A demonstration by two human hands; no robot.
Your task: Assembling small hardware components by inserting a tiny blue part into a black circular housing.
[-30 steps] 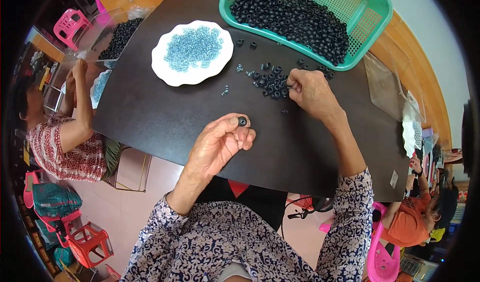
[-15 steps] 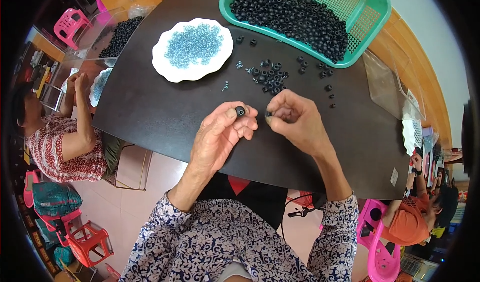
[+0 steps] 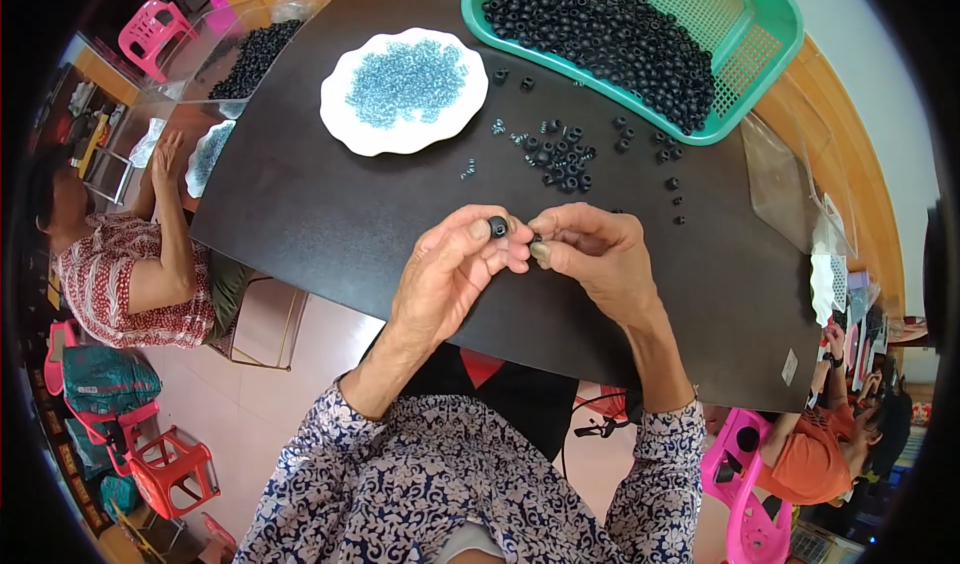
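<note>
Between the thumb and forefinger of my left hand (image 3: 440,269) is a round black plastic piece (image 3: 498,227) with a hole facing up. My right hand (image 3: 598,259) pinches a smaller dark piece (image 3: 536,239), mostly hidden by the fingertips, right beside my left fingers. Beyond the hands lies a loose pile of black plastic pieces (image 3: 565,159) with a few small coil springs (image 3: 469,169) around it. A white scalloped plate (image 3: 335,114) at the far left carries a heap of small silvery-blue springs (image 3: 405,79).
A green mesh basket (image 3: 735,129) full of black pieces stands at the far right of the dark table (image 3: 300,234). Clear plastic sheeting (image 3: 785,179) lies by the right edge. One person (image 3: 140,274) sits at left, another (image 3: 810,459) at right.
My right hand has come in to the left, bringing its small piece up against my left fingers. My left hand keeps its black piece. The person at left has opened their hands.
</note>
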